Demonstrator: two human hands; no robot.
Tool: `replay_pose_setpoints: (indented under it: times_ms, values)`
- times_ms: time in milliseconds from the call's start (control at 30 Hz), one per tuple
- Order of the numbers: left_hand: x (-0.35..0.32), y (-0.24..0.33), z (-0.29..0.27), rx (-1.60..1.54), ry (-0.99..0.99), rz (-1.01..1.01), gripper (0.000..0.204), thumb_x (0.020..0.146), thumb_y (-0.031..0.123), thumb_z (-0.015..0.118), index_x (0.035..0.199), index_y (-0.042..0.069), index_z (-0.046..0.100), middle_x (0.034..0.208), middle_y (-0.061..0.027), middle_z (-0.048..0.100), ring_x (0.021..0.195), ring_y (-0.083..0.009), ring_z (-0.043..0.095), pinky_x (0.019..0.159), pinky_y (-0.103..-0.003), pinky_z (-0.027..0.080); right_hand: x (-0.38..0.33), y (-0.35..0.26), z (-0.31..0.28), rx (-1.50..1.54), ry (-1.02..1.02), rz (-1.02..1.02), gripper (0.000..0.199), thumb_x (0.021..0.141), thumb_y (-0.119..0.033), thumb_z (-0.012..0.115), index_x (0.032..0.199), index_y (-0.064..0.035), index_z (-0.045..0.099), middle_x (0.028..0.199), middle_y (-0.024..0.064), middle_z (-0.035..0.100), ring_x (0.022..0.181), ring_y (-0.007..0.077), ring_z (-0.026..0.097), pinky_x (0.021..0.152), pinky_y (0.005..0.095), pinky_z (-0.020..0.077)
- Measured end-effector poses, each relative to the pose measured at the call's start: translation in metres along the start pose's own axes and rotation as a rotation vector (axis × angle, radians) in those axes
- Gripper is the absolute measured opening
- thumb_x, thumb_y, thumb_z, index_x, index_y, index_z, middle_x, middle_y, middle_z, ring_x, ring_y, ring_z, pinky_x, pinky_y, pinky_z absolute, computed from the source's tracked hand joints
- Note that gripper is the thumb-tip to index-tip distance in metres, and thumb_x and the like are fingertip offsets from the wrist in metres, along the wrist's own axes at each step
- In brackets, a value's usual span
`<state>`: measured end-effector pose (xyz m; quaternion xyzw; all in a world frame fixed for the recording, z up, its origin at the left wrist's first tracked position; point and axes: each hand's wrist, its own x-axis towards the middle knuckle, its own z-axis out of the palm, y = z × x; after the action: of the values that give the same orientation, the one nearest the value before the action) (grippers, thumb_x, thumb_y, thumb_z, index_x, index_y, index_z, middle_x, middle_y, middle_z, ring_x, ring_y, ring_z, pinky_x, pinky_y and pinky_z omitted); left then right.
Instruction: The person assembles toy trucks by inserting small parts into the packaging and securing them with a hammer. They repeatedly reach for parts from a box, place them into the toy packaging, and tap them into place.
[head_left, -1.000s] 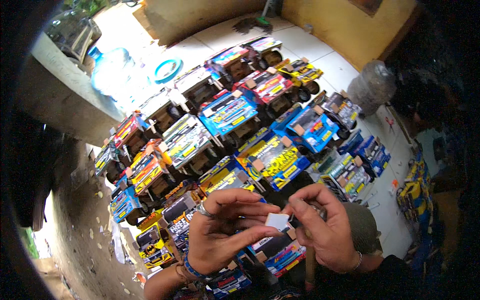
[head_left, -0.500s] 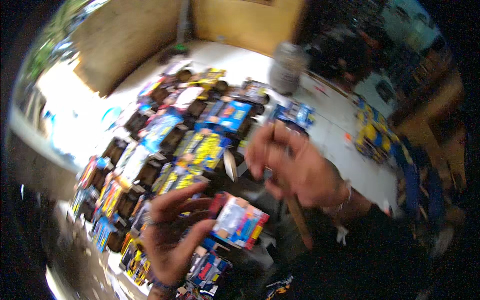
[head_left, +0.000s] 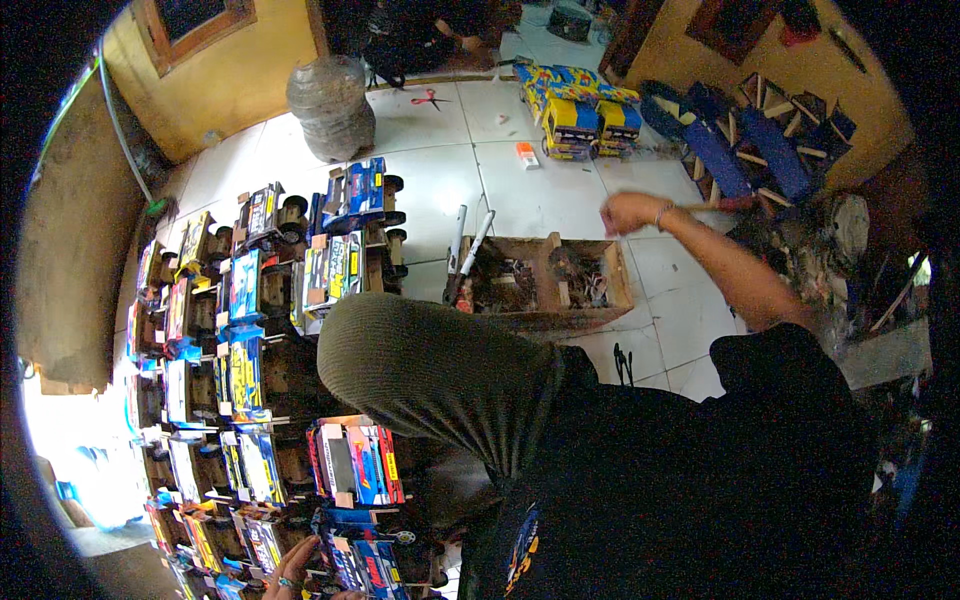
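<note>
My right hand (head_left: 633, 213), a bracelet at its wrist, is stretched over the far right corner of a divided wooden box (head_left: 545, 318) of small parts. Its fingers are curled round a wooden-handled tool (head_left: 728, 205), whose handle sticks out past the wrist; its working end is hidden. At the lower left edge, my left hand (head_left: 288, 572) is partly cut off, fingers stretched, beside a blue toy truck (head_left: 362, 565). Behind that truck lies a red, white and blue toy truck (head_left: 365, 462). Ribbed olive cloth (head_left: 430, 365), seemingly over my bent knee, hides part of the floor.
Rows of toy trucks (head_left: 245, 370) fill the left floor. Two grey-handled tools (head_left: 470, 245) lean in the box. Beyond are a large plastic jar (head_left: 330, 105), red scissors (head_left: 430, 99), yellow-blue trucks (head_left: 580, 115) and blue wooden pieces (head_left: 750, 150). Another person (head_left: 410, 40) sits at the far doorway.
My view has swung right. My right hand has moved from in front of me out over the box, still with the wooden-handled tool. My left hand now shows low at the edge.
</note>
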<state>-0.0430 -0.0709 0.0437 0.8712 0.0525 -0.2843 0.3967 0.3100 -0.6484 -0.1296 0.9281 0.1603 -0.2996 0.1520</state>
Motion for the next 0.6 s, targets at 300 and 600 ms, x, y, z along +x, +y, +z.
replay_pose_setpoints:
  times_ms: [300, 600]
  values:
    - [0.008, 0.002, 0.007, -0.117, 0.02, -0.209, 0.059, 0.089, 0.006, 0.065, 0.143, 0.007, 0.04, 0.136, -0.0129, 0.053, 0.109, -0.022, 0.058, 0.088, -0.033, 0.048, 0.015, -0.035, 0.138, 0.485, 0.495, 0.251, 0.023, 0.079, -0.025, 0.062, 0.089, -0.0056, 0.071, 0.081, 0.0145, 0.069, 0.075, 0.0331, 0.067, 0.066, 0.0446, 0.0533]
    - [0.017, 0.0, 0.006, -0.16, 0.012, -0.201, 0.057, 0.091, 0.005, 0.062, 0.143, 0.007, 0.039, 0.132, -0.0126, 0.055, 0.104, -0.0188, 0.059, 0.085, -0.031, 0.05, 0.037, -0.057, 0.178, -0.096, 0.058, 0.11, 0.02, 0.072, -0.016, 0.063, 0.086, -0.0066, 0.073, 0.087, 0.0164, 0.07, 0.079, 0.0329, 0.069, 0.068, 0.0442, 0.0555]
